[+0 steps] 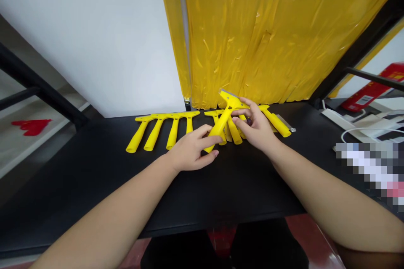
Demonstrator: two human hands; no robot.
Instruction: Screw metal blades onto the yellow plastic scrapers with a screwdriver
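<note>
My left hand (194, 149) is closed round the lower handle of a yellow scraper (225, 115), held tilted above the black table. At the scraper's head, by the right end of its metal edge, the fingers of my right hand (254, 126) are bent and gripping it. A row of like yellow scrapers (154, 132) lies to the left, handles toward me. Behind my hands are more of them, partly hidden, including a yellow scraper (235, 132) under the held one. Right of my right hand lies another yellow scraper (279, 122) beside a flat metallic piece (285, 122).
The black table (221, 193) has a yellow plastic-covered surface (252, 42) and a white panel (110, 42) behind it. On the right are white power strips with cables (356, 124) and a red box (372, 88). Black frame bars (41, 88) stand at both sides.
</note>
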